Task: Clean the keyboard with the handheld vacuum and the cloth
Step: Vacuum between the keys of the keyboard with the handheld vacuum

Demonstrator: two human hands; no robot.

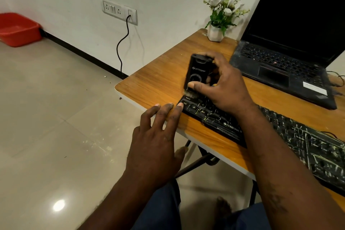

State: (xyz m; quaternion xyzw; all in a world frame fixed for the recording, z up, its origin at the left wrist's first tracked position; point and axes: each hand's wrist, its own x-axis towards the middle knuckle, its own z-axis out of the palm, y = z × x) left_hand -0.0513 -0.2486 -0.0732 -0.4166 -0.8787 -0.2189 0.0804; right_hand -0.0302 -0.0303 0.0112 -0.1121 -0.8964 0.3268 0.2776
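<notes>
Head view: vacuum (196, 70) upright, nozzle (189, 95) down on keyboard (298, 136)

The keyboard (229, 127) bears ZEBRONIC in white on its front edge, the rest hidden by a forearm; the Ctrl key (184, 103) and the Alt key (203, 111) can be read; the logo on the handheld vacuum (196, 69) and the sticker on the laptop (315, 87) are too blurred.

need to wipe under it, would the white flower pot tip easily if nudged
Probably: the flower pot is small under a tall, wide bouquet, so it looks top-heavy. It sits near a corner of the table, so a nudge might push it off.
</notes>
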